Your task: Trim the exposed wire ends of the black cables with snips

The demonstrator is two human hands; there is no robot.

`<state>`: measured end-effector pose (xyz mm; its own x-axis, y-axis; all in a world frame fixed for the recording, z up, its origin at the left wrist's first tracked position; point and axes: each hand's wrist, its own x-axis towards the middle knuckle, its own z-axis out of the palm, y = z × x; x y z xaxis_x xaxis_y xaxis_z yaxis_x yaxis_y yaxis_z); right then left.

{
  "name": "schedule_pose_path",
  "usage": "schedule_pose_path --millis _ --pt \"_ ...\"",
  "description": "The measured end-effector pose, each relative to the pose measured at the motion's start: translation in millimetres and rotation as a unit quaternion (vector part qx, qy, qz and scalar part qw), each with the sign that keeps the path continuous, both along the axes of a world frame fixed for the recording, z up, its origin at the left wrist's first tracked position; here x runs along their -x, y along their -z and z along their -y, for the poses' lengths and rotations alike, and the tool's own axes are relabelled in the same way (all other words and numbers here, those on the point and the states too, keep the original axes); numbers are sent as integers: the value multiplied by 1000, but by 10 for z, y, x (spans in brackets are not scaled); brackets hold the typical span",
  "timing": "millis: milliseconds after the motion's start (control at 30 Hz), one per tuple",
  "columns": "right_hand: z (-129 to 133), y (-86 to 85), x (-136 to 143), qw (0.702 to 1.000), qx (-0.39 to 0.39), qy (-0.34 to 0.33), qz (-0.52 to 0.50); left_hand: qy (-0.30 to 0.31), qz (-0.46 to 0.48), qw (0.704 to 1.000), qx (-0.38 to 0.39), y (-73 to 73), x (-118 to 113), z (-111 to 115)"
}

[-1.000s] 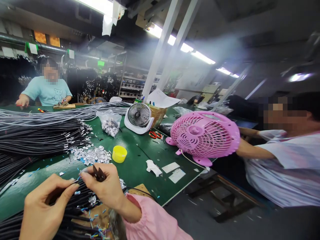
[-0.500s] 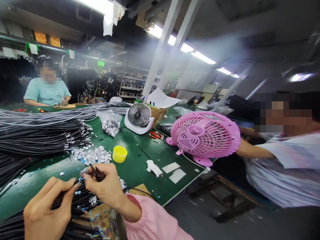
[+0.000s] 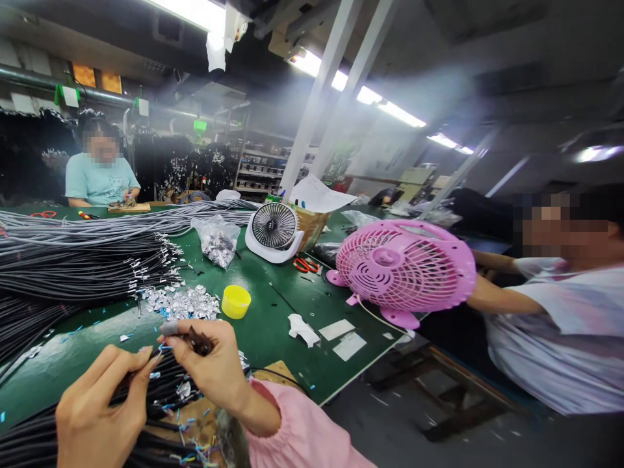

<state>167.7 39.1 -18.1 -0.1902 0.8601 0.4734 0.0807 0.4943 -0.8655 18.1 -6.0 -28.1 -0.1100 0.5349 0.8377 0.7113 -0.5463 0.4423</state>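
My left hand (image 3: 102,406) is closed in a pinch on the end of a black cable, mostly hidden by the fingers. Thin coloured wires (image 3: 163,347) stick out past the fingertips. My right hand (image 3: 214,364), with a grey cover on one fingertip, has thumb and forefinger closed at these wires. Tucked in that hand is a dark tool with pointed jaws (image 3: 199,342), which looks like nippers. Below both hands lie black cables (image 3: 29,437) with stripped coloured ends over a brown board (image 3: 197,416). Silver foil scraps (image 3: 182,303) are heaped just beyond.
A yellow round container (image 3: 236,302), a bag of scraps (image 3: 217,244), a white fan (image 3: 273,227), red-handled scissors (image 3: 306,265) and a pink fan (image 3: 404,266) stand or lie on the green table. Long cable bundles (image 3: 73,260) cover its left. Two other people sit nearby.
My right fingertips have shifted slightly at the wires, and the tool's jaws have turned in my hand. The whole view has moved a little. My left hand keeps its pinch.
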Motion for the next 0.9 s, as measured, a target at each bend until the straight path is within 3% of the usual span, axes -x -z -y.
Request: schedule_pose_path --millis 200,400,500,633,800,900 --pt "-32 175 43 998 -51 40 -18 20 86 991 97 33 -34 9" --pt "13 303 11 990 -132 45 10 36 159 954 251 -5 33 -2" --pt "66 224 3 986 -160 34 16 20 171 954 247 17 68 -52" --pt "105 66 -6 988 -137 66 -10 30 190 956 223 14 66 -52" --pt "45 -59 -12 991 -80 104 4 64 112 977 172 -178 66 -11" --pt "11 -113 1 997 -58 43 26 83 63 980 172 -269 99 -13"
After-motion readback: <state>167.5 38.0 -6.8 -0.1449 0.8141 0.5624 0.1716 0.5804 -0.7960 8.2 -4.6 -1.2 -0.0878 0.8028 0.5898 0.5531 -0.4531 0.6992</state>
